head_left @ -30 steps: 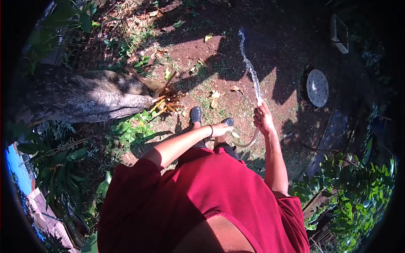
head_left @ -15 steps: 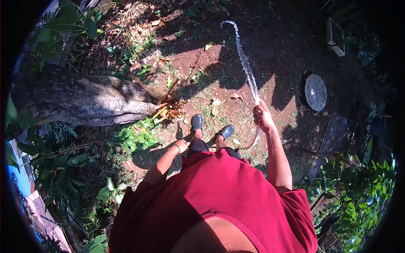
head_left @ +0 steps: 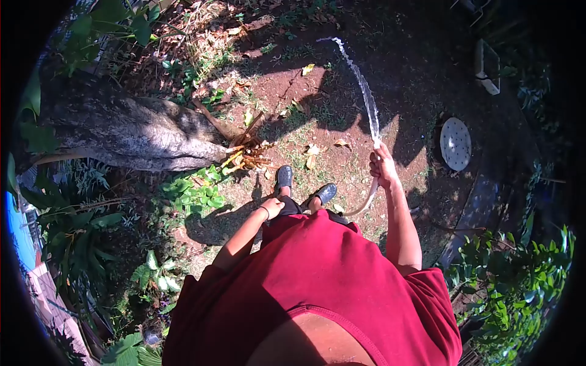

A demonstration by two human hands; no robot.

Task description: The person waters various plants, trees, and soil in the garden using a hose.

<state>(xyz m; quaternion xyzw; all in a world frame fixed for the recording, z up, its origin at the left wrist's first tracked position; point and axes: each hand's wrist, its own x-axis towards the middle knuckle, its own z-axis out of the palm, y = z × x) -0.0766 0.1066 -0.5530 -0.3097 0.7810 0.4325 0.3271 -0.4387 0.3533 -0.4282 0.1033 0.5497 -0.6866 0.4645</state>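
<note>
My right hand [head_left: 383, 168] is closed around a pale garden hose [head_left: 370, 199], close to its outlet end. A stream of water [head_left: 366, 94] shoots from the hose, arcing forward and bending left at its far end. Below the hand, the hose curves back toward my legs and passes out of sight behind the red shirt. My left hand [head_left: 273, 207], with a dark band at the wrist, hangs by my dark shorts; its fingers are too small and shaded to make out.
A thick tree trunk [head_left: 146, 137] with cut stubs at its base [head_left: 247, 158] lies to the left. On the right are a round spotted slab [head_left: 456, 144], a pale rectangular frame [head_left: 487, 67] and a leafy shrub [head_left: 519, 280]. My dark shoes [head_left: 284, 177] stand on soil with scattered leaves.
The whole view has shifted slightly. The water stream has changed shape, its far end now reaching further left. My left hand has moved a little closer to the shorts; the right hand still grips the hose.
</note>
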